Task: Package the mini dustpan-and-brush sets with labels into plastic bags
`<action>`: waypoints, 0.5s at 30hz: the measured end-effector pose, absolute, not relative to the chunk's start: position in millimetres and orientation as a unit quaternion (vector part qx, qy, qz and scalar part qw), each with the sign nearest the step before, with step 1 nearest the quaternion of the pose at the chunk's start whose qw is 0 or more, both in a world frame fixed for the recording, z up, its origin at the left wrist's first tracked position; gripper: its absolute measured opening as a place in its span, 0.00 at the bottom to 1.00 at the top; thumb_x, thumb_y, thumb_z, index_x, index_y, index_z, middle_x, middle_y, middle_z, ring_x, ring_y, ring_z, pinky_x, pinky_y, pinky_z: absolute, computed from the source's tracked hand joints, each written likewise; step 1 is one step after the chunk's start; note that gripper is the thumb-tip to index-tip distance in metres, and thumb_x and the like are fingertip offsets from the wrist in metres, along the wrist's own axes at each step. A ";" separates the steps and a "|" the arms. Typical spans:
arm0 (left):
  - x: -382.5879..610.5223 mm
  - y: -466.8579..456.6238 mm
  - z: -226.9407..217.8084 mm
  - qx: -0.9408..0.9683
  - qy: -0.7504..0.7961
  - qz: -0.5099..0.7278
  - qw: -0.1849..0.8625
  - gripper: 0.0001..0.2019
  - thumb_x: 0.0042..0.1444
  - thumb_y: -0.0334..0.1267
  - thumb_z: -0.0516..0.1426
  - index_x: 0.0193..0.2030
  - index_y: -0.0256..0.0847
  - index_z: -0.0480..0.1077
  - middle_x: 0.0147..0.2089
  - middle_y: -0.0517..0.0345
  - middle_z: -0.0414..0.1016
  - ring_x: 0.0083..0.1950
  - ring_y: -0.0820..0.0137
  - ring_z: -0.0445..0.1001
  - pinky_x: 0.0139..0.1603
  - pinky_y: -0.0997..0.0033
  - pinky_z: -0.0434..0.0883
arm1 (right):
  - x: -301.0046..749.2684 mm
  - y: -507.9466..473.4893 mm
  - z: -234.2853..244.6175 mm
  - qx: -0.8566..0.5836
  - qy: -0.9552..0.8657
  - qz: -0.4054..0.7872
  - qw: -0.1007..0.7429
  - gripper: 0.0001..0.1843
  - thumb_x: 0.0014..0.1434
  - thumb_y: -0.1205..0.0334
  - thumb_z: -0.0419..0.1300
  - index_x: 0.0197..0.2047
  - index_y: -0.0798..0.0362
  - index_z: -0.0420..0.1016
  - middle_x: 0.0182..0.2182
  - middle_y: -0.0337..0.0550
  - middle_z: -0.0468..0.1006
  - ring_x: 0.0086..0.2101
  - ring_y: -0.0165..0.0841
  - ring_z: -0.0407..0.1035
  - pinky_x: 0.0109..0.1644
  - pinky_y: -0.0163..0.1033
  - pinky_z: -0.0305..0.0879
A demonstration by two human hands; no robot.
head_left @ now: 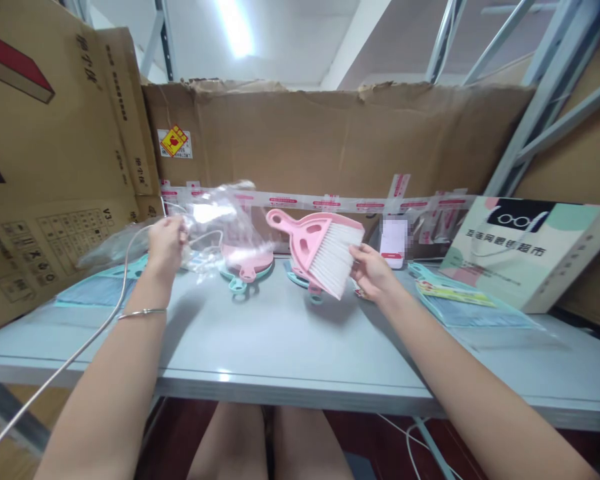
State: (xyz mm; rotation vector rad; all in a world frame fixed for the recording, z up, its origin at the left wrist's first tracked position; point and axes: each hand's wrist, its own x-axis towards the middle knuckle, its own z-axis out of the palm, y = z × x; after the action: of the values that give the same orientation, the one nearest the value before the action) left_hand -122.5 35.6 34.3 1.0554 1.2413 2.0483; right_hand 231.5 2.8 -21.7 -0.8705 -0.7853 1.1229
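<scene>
**Inspector:** State of the right hand (373,272)?

**Assessor:** Clamped, thumb and fingers, on the bristle-side edge of a pink dustpan-and-brush set (314,241). The set is raised above the worktop (260,340), near mid-width, its looped handle pointing left.

**Inspector:** And the left hand (167,243)?

**Assessor:** Fingers together on clear plastic film (223,210), which spreads to both sides of the fist. Its outline is blurred.

**Inspector:** Clearance around the set?

**Assessor:** Open air to the left, as far as the film. Below its lower edge, a second stack (298,278) sits on the surface, partly hidden. A pink-and-teal stack (249,261) lies to the left, handles toward the front edge. A phone (393,243) stands upright beyond the right hand.

**Inspector:** Boundaries?

**Assessor:** A torn-topped cardboard wall (330,143) closes the rear; a large carton (65,153) bounds the left. On the right, a printed box (517,250) stands behind a teal-edged pouch (480,312). Between the stacks and the front edge runs an open strip. A white cable (106,321) crosses that edge at left.
</scene>
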 end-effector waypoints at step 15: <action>-189.6 45.9 44.1 0.104 0.420 0.875 0.217 0.12 0.60 0.26 0.39 0.26 0.37 0.51 0.22 0.65 0.63 0.24 0.84 0.63 0.21 0.89 0.59 | 215.2 -4.3 -23.7 -0.401 -0.341 0.512 0.679 0.06 0.52 0.72 0.58 0.28 0.52 0.67 0.21 0.33 0.73 0.21 0.23 0.67 0.25 0.28 0.67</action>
State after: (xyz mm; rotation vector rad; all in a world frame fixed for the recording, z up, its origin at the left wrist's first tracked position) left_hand -189.6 45.9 44.1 0.2869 1.1638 2.4238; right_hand 215.2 -4.3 -23.7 -0.9016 -0.7660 1.1491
